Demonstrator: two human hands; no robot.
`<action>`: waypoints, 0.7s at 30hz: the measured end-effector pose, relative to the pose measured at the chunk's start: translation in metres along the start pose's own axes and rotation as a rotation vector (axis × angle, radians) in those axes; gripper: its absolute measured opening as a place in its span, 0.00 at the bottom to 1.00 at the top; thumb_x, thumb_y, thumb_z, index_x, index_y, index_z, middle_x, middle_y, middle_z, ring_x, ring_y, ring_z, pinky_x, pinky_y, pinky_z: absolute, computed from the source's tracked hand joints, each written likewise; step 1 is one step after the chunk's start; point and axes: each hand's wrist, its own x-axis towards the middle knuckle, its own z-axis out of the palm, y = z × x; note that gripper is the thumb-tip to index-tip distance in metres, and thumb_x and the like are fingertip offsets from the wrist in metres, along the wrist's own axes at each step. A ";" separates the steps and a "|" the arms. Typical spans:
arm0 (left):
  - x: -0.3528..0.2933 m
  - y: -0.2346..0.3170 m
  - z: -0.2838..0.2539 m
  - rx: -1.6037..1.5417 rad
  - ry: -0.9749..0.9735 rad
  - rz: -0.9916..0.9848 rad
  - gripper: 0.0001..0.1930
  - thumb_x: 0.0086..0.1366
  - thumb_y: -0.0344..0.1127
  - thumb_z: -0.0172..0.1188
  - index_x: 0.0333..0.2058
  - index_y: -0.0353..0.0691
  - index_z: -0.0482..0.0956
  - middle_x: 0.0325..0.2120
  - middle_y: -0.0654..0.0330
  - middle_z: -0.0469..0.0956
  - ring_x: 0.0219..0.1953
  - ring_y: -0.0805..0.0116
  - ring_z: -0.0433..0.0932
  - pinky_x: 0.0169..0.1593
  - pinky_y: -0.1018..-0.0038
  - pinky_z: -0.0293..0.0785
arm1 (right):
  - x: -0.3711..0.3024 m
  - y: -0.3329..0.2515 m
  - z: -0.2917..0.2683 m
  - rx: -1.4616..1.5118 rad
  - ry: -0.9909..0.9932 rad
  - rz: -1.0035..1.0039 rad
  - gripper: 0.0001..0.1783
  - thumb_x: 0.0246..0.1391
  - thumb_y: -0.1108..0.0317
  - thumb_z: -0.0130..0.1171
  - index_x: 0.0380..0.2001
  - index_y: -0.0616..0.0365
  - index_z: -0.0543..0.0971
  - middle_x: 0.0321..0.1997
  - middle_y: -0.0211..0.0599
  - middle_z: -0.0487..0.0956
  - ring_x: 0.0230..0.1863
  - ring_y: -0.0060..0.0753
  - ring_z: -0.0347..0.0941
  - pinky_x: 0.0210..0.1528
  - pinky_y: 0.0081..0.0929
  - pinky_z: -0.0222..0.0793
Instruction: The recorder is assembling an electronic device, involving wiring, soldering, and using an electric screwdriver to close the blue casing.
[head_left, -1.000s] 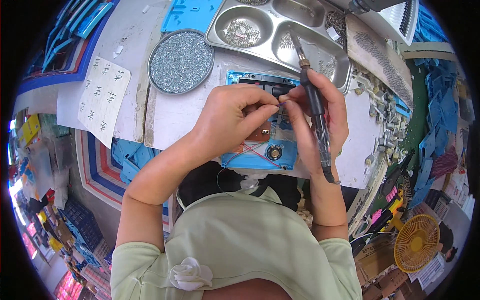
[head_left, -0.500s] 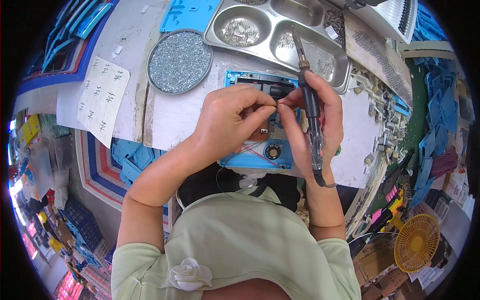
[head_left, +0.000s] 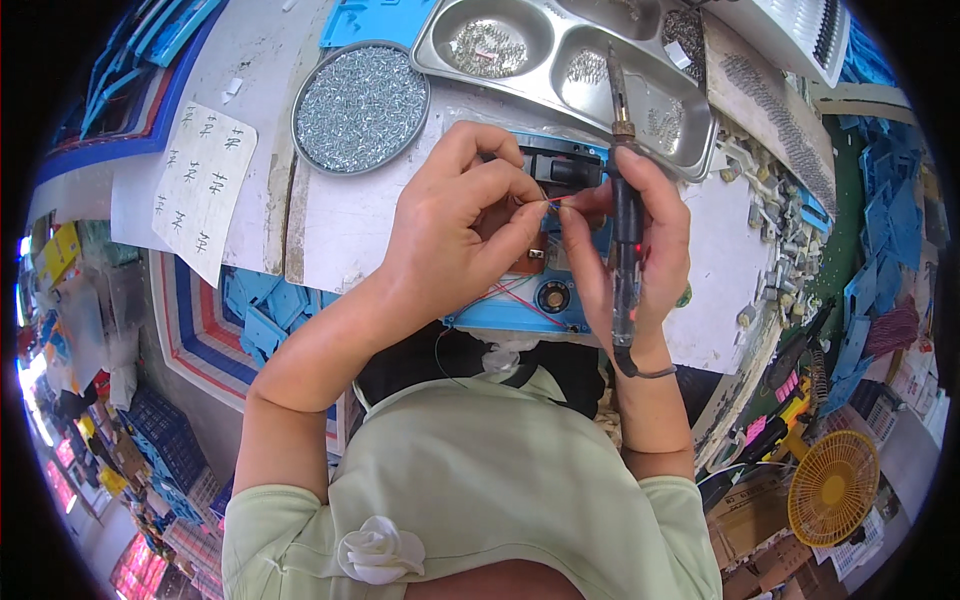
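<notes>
Left grip (head_left: 450, 215): pinching red wire (head_left: 555, 198).
Right grip (head_left: 655, 225): holding soldering iron (head_left: 628, 215), pointed toward metal tray (head_left: 553, 52).
Blue casing (head_left: 500, 318): lying open beneath both grips on tabletop (head_left: 340, 225).

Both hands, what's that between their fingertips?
In the head view, a thin red wire spans the gap between the left hand and right hand.

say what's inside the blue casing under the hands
Inside the blue casing, a round dark part, a brown board and a black piece show; the left hand hides what lies beneath it.
</notes>
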 end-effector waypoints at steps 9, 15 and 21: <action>0.001 -0.009 0.003 0.155 0.016 0.075 0.05 0.56 0.24 0.68 0.32 0.33 0.82 0.42 0.58 0.72 0.29 0.74 0.76 0.32 0.79 0.73 | -0.012 -0.017 -0.063 -0.120 -0.016 -0.085 0.24 0.47 0.77 0.75 0.48 0.64 0.79 0.34 0.41 0.80 0.29 0.33 0.73 0.30 0.27 0.68; 0.000 -0.013 0.005 0.189 0.041 0.107 0.04 0.57 0.23 0.68 0.32 0.32 0.82 0.42 0.58 0.72 0.28 0.76 0.75 0.31 0.79 0.72 | -0.012 -0.024 -0.078 -0.144 -0.187 -0.190 0.19 0.47 0.79 0.71 0.43 0.63 0.78 0.24 0.38 0.76 0.21 0.36 0.69 0.24 0.29 0.64; 0.000 -0.014 0.006 0.199 0.059 0.129 0.04 0.57 0.23 0.68 0.32 0.32 0.82 0.42 0.58 0.71 0.26 0.78 0.73 0.29 0.80 0.70 | -0.018 -0.019 -0.070 -0.172 -0.266 -0.209 0.21 0.41 0.80 0.71 0.42 0.56 0.80 0.20 0.32 0.71 0.18 0.36 0.67 0.21 0.29 0.60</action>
